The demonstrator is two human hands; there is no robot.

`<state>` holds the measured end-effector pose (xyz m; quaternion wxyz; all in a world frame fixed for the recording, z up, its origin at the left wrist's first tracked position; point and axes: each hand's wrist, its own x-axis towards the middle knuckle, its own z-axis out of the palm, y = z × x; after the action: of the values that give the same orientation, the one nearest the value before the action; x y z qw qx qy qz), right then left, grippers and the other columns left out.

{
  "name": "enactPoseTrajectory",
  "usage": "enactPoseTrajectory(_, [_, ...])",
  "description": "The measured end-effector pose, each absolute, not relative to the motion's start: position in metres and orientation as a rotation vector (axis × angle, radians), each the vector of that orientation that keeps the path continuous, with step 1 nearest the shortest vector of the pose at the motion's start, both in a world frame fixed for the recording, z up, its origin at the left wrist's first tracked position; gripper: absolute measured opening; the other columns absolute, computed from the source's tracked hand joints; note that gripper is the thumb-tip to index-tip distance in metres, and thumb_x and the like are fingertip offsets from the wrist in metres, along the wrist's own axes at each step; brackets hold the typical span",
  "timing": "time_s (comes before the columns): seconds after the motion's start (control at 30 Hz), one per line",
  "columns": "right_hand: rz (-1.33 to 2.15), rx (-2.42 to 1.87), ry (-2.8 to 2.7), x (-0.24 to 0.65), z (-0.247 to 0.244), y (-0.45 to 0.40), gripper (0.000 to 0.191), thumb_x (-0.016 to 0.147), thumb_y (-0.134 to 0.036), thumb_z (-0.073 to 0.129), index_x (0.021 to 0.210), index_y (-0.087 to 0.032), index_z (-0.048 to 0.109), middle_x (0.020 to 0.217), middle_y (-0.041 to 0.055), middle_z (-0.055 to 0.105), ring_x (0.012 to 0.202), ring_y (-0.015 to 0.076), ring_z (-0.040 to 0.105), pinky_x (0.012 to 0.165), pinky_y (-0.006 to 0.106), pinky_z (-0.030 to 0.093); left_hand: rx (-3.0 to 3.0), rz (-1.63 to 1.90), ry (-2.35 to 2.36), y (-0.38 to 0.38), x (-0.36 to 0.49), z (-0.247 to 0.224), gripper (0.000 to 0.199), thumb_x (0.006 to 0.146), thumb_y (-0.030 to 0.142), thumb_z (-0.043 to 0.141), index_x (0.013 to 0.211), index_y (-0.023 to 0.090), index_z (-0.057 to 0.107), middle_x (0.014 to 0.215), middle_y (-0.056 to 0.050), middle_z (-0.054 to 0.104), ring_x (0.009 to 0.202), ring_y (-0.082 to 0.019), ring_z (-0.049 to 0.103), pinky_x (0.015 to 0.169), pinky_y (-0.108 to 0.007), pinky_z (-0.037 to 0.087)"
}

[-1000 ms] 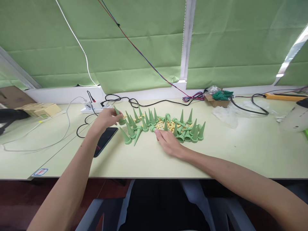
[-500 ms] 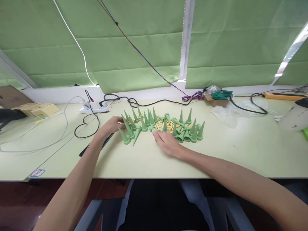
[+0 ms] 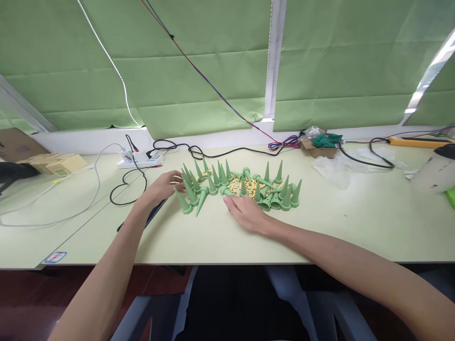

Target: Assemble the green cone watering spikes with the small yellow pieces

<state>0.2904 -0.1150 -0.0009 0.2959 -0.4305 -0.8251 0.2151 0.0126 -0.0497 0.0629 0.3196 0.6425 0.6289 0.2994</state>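
The left hand (image 3: 165, 185) is held loosely open, empty, beside green cones (image 3: 185, 205) on the counter (image 3: 199, 241); near yellow pieces (image 3: 251, 189), another cone (image 3: 225, 191) is gripped by the closed right hand (image 3: 246, 213).

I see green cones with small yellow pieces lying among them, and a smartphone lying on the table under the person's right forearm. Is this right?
Not quite: the smartphone lies on the table under the left forearm, not the right forearm, as the head view shows. The small yellow pieces do lie among the green cones.
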Motion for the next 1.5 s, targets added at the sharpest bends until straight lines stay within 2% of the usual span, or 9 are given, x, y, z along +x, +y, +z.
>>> enactPoseTrajectory(0.13, [0.499, -1.175, -2.224, 0.289, -0.001, -0.115, 0.051, 0.105, -0.043, 0.020, 0.070, -0.019, 0.048, 0.060, -0.0021, 0.049, 0.056, 0.0120, 0.044, 0.059, 0.025, 0.026, 1.813, 0.911, 2.033, -0.060, 0.021, 0.084, 0.017, 0.074, 0.027, 0.059, 0.087, 0.018, 0.057, 0.085, -0.006, 0.070, 0.068, -0.020, 0.069, 0.074, -0.038, 0.056])
enactPoseTrajectory(0.23, [0.461, -1.194, -2.247, 0.289, 0.000, -0.115, 0.048, 0.105, -0.040, 0.026, 0.072, -0.018, 0.053, 0.060, -0.0022, 0.049, 0.056, 0.0118, 0.044, 0.059, 0.025, 0.026, 2.048, 1.267, 2.303, -0.080, 0.046, 0.105, 0.010, 0.079, 0.023, 0.054, 0.085, 0.016, 0.059, 0.080, -0.003, 0.067, 0.066, -0.015, 0.063, 0.089, -0.042, 0.050])
enactPoseTrajectory(0.3, [0.444, -1.211, -2.259, 0.289, -0.001, -0.115, 0.045, 0.104, -0.038, 0.029, 0.075, -0.017, 0.057, 0.062, -0.0016, 0.052, 0.057, 0.0120, 0.045, 0.059, 0.025, 0.026, 2.213, 1.458, 2.177, -0.094, 0.070, 0.110, 0.012, 0.082, 0.026, 0.054, 0.086, 0.016, 0.059, 0.075, -0.001, 0.066, 0.064, -0.014, 0.061, 0.080, -0.034, 0.051])
enactPoseTrajectory(0.37, [0.427, -1.223, -2.268, 0.288, -0.001, -0.115, 0.042, 0.103, -0.036, 0.033, 0.078, -0.017, 0.059, 0.063, -0.0009, 0.054, 0.057, 0.0122, 0.046, 0.058, 0.025, 0.026, 2.408, 1.293, 1.902, -0.104, 0.095, 0.105, 0.014, 0.086, 0.028, 0.051, 0.086, 0.017, 0.059, 0.069, -0.001, 0.063, 0.060, -0.014, 0.059, 0.062, -0.026, 0.048])
enactPoseTrajectory(0.5, [0.406, -1.221, -2.300, 0.288, -0.002, -0.115, 0.028, 0.099, -0.027, 0.042, 0.081, -0.016, 0.062, 0.063, -0.0010, 0.057, 0.056, 0.0119, 0.046, 0.056, 0.025, 0.025, 2.815, 0.628, 1.467, -0.102, 0.132, 0.072, 0.019, 0.083, 0.012, 0.044, 0.088, 0.017, 0.062, 0.091, -0.006, 0.067, 0.078, -0.018, 0.063, 0.068, -0.028, 0.046])
enactPoseTrajectory(0.6, [0.402, -1.212, -2.324, 0.289, -0.003, -0.114, 0.021, 0.095, -0.020, 0.045, 0.083, -0.016, 0.062, 0.062, -0.0017, 0.058, 0.053, 0.0117, 0.046, 0.055, 0.025, 0.026, 2.882, 0.256, 1.494, -0.092, 0.142, 0.052, 0.026, 0.073, 0.002, 0.042, 0.085, 0.017, 0.060, 0.096, -0.008, 0.064, 0.072, -0.019, 0.061, 0.057, -0.028, 0.039])
enactPoseTrajectory(0.9, [0.292, -1.112, -2.379, 0.291, -0.003, -0.116, 0.019, 0.094, -0.023, 0.047, 0.081, -0.017, 0.060, 0.064, -0.0007, 0.058, 0.055, 0.0123, 0.047, 0.055, 0.025, 0.026, 2.883, 0.072, 1.545, -0.082, 0.137, 0.038, 0.027, 0.075, 0.002, 0.041, 0.088, 0.017, 0.059, 0.095, -0.009, 0.060, 0.068, -0.019, 0.059, 0.055, -0.028, 0.036])
enactPoseTrajectory(1.23, [0.246, -0.873, -2.533, 0.291, 0.002, -0.123, 0.026, 0.097, -0.025, 0.046, 0.079, -0.015, 0.061, 0.068, 0.0020, 0.062, 0.057, 0.0118, 0.048, 0.058, 0.026, 0.029, 2.652, 0.632, 1.440, -0.083, 0.126, 0.037, 0.016, 0.085, 0.020, 0.048, 0.095, 0.017, 0.060, 0.094, -0.006, 0.063, 0.064, -0.015, 0.057, 0.065, -0.030, 0.046])
enactPoseTrajectory(1.5, [0.113, -1.136, -2.502, 0.286, 0.007, -0.122, 0.027, 0.099, -0.023, 0.036, 0.102, -0.014, 0.061, 0.093, 0.0102, 0.064, 0.074, 0.0191, 0.062, 0.066, 0.030, 0.043, 2.169, 1.096, 1.589, -0.101, 0.120, 0.030, 0.023, 0.083, 0.039, 0.056, 0.092, 0.018, 0.057, 0.094, -0.004, 0.066, 0.057, -0.012, 0.057, 0.057, -0.026, 0.048])
